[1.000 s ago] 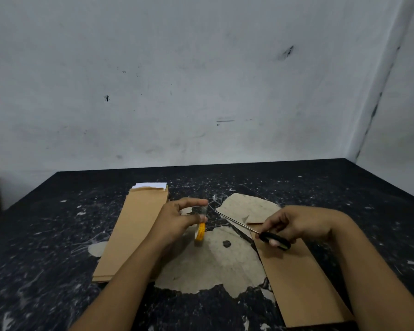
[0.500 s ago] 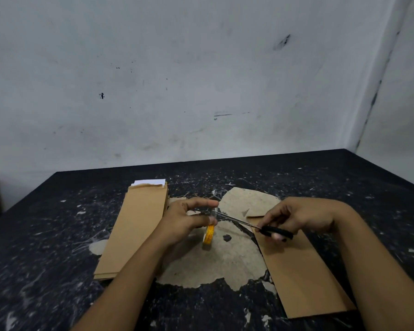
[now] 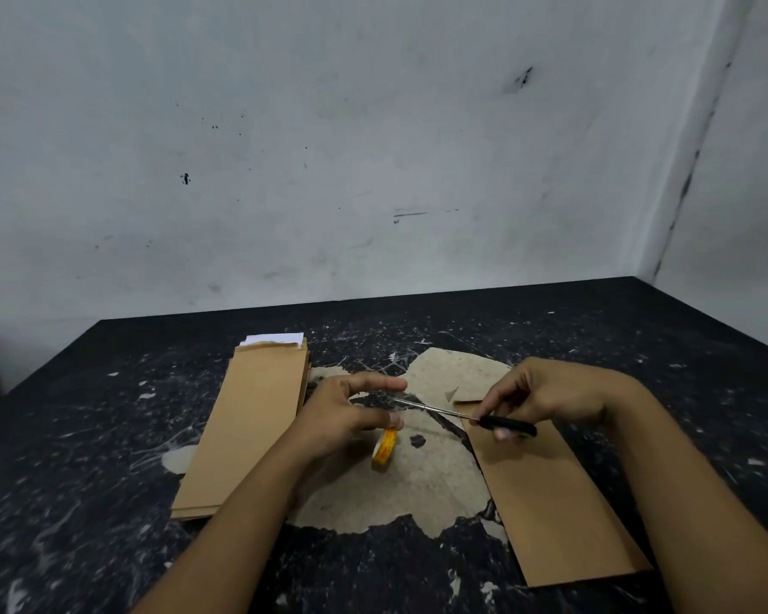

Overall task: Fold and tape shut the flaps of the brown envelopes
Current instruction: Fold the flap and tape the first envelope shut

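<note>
A stack of brown envelopes [image 3: 249,418] lies left of centre, white paper showing at its far end. One brown envelope [image 3: 546,498] lies at the right, its flap folded down at the far end. My left hand [image 3: 346,414] holds a yellow tape roll [image 3: 384,449] just above the table, thumb and forefinger pinching a strip of clear tape. My right hand [image 3: 542,392] grips black-handled scissors [image 3: 462,416], whose blades point left and meet the tape between my left fingers.
The black table [image 3: 107,436] is scratched, with a large worn beige patch [image 3: 400,494] in the middle under the tape roll. A grey wall stands close behind the table's far edge, with a corner at the right.
The tape roll has come down and a little to the right under my left hand. The scissor blades have moved in to the strip of tape held by my left fingers.
</note>
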Demonstrator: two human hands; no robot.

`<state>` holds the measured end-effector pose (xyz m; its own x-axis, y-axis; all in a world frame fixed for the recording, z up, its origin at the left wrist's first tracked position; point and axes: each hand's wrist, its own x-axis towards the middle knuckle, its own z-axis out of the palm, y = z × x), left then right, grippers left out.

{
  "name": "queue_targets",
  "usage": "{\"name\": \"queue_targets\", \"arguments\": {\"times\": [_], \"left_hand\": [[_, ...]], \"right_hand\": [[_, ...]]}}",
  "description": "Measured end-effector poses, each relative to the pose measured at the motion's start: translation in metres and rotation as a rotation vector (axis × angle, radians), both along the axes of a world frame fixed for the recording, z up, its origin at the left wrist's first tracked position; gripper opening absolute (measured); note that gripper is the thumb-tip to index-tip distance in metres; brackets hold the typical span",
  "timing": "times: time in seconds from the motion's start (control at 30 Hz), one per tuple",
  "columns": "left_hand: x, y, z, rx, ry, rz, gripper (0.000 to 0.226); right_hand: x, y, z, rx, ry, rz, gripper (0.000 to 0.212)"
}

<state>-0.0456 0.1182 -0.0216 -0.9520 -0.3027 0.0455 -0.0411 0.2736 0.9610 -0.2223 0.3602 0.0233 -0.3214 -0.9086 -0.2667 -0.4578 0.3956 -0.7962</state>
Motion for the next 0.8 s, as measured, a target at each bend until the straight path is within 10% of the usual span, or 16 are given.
{"name": "queue_targets", "arguments": {"times": [0.8], "left_hand": [[0.003,-0.014,0.013,-0.064,0.143,0.119,0.046]], "right_hand": [[0.102,-0.065,0.011,0.527,0.606,-0.116,0.047]]}}
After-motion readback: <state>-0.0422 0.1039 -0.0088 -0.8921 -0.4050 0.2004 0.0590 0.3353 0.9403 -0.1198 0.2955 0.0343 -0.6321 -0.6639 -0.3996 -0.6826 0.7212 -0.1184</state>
